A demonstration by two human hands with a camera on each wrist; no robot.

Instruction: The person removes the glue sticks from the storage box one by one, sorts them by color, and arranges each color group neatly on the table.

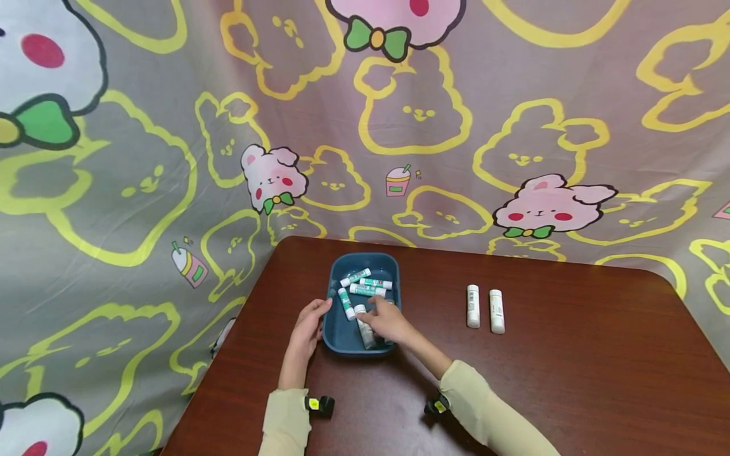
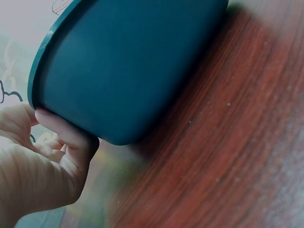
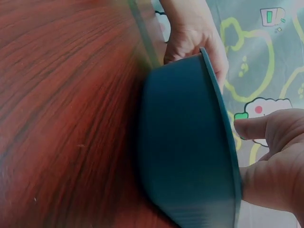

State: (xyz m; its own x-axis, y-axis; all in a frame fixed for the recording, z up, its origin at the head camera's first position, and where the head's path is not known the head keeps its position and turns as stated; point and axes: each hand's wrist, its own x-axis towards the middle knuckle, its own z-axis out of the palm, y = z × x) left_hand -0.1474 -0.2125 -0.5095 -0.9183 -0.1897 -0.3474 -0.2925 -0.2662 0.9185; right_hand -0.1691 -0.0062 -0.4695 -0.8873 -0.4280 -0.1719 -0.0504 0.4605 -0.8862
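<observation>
A dark blue plastic bin (image 1: 336, 342) stands on the table with several white tubes inside, which look like glue sticks. Some carry green labels, such as the glue stick (image 1: 367, 290) near the bin's middle. My left hand (image 1: 308, 324) grips the bin's left side at the rim; the left wrist view shows its fingers against the outer wall. Over the right rim reaches my right hand (image 1: 390, 322), its fingertips at a white and grey glue stick (image 1: 365, 334). Whether they pinch it is unclear, as the bin wall hides the fingertips in the right wrist view.
Right of the bin, two white glue sticks (image 1: 473, 306) lie side by side on the brown wooden table (image 1: 570, 354). A cartoon-printed cloth (image 1: 433, 209) hangs behind the table and along its left side.
</observation>
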